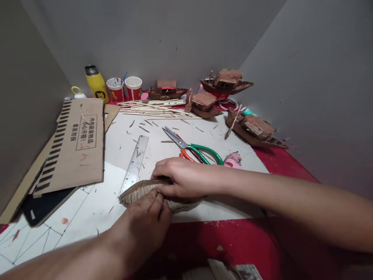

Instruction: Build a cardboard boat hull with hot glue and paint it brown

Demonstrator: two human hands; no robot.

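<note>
A small brown boat hull (135,193) with a ribbed, light-coloured inside lies at the front of the white sheet. My left hand (148,217) is closed on its near side, fingertips bent over the inside. From the right, my right hand (182,177) grips the far wall of the same hull, with fingers over the outer edge and the thumb inside. The fingertips of both hands nearly meet at the hull's middle; whether they pinch a small piece there is hidden. Beyond the hull are a clear ruler (136,159) and open green-handled scissors (186,146).
Finished brown boats (256,128) stand at the back and right. Thin wooden sticks (157,109) lie before two paper cups (133,88) and a yellow bottle (97,84). Printed cardboard (78,151) covers the left side. Orange-handled scissors (186,155) and a pink item (233,160) are near my right forearm.
</note>
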